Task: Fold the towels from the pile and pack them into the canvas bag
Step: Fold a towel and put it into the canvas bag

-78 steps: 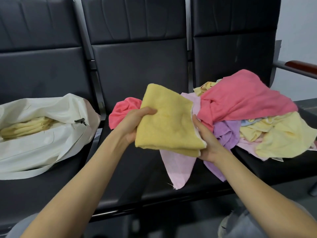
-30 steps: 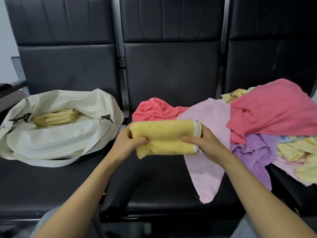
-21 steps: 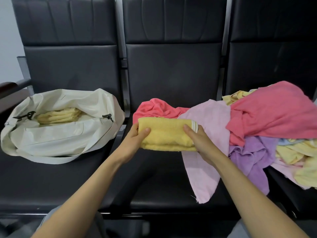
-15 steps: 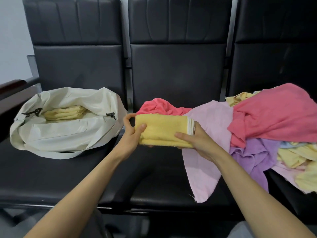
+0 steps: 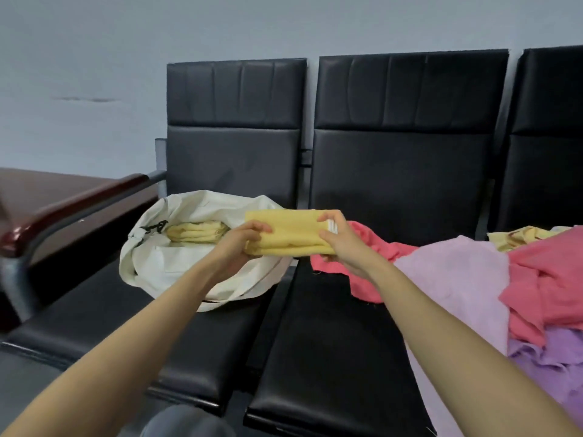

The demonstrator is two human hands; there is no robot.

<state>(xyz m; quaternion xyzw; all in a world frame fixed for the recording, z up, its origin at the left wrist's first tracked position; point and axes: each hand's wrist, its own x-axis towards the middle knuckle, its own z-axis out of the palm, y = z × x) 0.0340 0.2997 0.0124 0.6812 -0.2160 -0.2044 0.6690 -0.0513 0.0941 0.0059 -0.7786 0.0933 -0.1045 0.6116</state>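
The towel pile [image 5: 536, 279] runs off the frame's right edge; the right side of the canvas bag [image 5: 176, 269] hides behind the folded yellow towel [image 5: 290, 231] and the left hand [image 5: 239, 247], whose fingers vanish beneath the fold; the packed towel [image 5: 195, 231] shows only partly.

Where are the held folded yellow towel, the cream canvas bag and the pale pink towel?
folded yellow towel [image 5: 293, 231]: head view, its middle.
cream canvas bag [image 5: 176, 269]: head view, front wall.
pale pink towel [image 5: 454, 272]: head view, flat middle.
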